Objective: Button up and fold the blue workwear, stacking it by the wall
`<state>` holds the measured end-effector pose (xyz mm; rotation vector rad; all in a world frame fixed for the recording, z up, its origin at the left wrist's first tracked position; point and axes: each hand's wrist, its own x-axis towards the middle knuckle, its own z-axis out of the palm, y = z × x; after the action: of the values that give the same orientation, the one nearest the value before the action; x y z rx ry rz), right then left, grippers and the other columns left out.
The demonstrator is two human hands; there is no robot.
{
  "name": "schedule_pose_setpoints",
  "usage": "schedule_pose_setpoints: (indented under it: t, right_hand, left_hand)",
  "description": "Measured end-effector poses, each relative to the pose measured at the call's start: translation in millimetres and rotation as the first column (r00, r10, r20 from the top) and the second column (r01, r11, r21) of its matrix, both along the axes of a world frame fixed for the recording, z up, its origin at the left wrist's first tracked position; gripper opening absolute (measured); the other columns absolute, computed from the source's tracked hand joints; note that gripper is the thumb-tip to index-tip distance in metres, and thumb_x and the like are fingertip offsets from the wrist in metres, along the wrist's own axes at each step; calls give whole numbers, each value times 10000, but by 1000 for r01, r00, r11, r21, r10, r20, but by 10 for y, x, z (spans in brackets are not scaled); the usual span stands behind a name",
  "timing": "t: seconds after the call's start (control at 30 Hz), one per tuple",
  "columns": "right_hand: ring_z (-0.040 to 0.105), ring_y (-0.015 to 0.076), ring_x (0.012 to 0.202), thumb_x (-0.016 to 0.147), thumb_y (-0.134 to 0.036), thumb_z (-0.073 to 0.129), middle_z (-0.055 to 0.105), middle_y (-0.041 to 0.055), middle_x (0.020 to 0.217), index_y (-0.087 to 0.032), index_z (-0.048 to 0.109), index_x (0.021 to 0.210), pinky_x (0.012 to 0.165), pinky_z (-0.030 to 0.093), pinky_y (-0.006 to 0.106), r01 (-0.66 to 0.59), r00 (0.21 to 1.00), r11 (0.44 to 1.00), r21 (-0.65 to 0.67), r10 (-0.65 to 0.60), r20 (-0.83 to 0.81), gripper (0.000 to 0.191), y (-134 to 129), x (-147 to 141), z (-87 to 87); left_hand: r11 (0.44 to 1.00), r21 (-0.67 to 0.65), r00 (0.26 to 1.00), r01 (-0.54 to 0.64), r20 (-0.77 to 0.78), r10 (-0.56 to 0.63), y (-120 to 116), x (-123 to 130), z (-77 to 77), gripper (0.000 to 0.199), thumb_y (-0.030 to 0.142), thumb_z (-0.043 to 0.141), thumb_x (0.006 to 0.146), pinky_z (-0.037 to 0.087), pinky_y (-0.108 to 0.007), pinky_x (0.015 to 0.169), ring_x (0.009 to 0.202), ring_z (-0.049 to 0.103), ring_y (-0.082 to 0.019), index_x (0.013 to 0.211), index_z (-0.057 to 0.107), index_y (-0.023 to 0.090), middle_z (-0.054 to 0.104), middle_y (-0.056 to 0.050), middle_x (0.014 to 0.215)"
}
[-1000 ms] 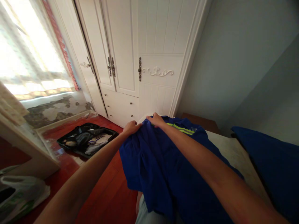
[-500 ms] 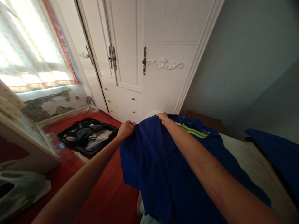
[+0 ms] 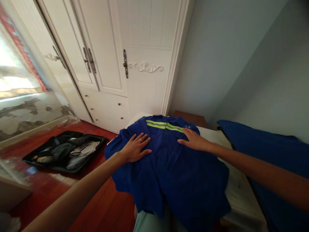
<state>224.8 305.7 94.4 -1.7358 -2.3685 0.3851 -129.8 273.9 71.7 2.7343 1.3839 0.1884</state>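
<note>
A blue work jacket [image 3: 169, 170] with yellow-green and grey reflective stripes lies spread over a pale padded surface, its lower part hanging toward my legs. My left hand [image 3: 136, 148], with a ring on one finger, rests flat on the jacket's left side, fingers spread. On the right side, just below the stripe, my right hand [image 3: 193, 140] lies on the cloth, its thumb apart from the fingers. Neither hand grips the fabric.
An open black suitcase [image 3: 62, 151] with clothes in it lies on the red wooden floor [image 3: 106, 196] at left. A white wardrobe [image 3: 147, 93] stands ahead. At right are a blue cushion-like thing [image 3: 263, 145] and a brown wooden piece [image 3: 190, 118] by the wall.
Both hands have let go of the jacket's edge and now lie on it. The left front is folded down, showing both stripes. My view has turned right.
</note>
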Motion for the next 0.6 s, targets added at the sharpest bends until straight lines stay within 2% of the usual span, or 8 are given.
schedule_pose_setpoints:
  t: [0.1, 0.2, 0.37, 0.47, 0.53, 0.6]
  right_hand:
    - [169, 358, 1526, 890, -782, 393, 175, 161, 1633, -136, 283, 1594, 1244, 175, 560, -46, 985, 994, -101, 61, 159, 962, -312, 469, -259]
    - [79, 313, 1545, 920, -784, 279, 77, 115, 1652, -161, 181, 1622, 1257, 103, 552, -59, 976, 989, -132, 85, 201, 944, -323, 769, -373]
    - [133, 270, 1541, 965, -672, 327, 153, 108, 1639, -168, 244, 1608, 1265, 143, 496, -58, 954, 996, -61, 73, 291, 821, 32, 1113, -276]
    - [201, 304, 1521, 971, -590, 401, 223, 143, 1616, -149, 323, 1581, 1247, 192, 531, -18, 945, 999, -38, 29, 327, 757, 229, 1230, -170]
    - [234, 350, 1504, 964, -531, 454, 254, 187, 1595, -114, 362, 1561, 1225, 206, 585, 7, 936, 1000, -10, -3, 352, 734, 302, 1225, -98]
    - [228, 364, 1504, 956, -457, 500, 242, 197, 1597, -104, 361, 1559, 1225, 192, 599, 6, 930, 1000, 25, -15, 368, 712, 285, 1135, -35]
  left_hand:
    - [999, -41, 1000, -7, -24, 6, 72, 205, -39, 773, 701, 268, 964, 140, -580, 1218, 1524, 209, -328, 1574, 319, 229, 265, -123, 1632]
    - [998, -60, 999, -3, -42, 1, 181, 428, -22, 775, 711, 274, 958, 144, -595, 1211, 1524, 205, -335, 1572, 326, 241, 258, -120, 1635]
    - [996, -76, 998, -45, -57, 41, 485, 892, -37, 794, 712, 246, 959, 147, -630, 1194, 1526, 190, -351, 1572, 324, 213, 248, -147, 1638]
    - [994, -91, 998, -55, -14, 53, 703, 1126, -38, 749, 693, 308, 961, 144, -636, 1190, 1521, 212, -351, 1544, 377, 227, 285, -150, 1628]
    - [994, -93, 998, -54, 29, 56, 811, 1196, -7, 687, 657, 323, 977, 176, -612, 1194, 1515, 241, -330, 1515, 420, 241, 330, -137, 1614]
    - [995, -71, 995, -66, 70, 71, 856, 1159, 43, 648, 603, 268, 1010, 214, -550, 1205, 1519, 242, -293, 1510, 423, 221, 338, -130, 1613]
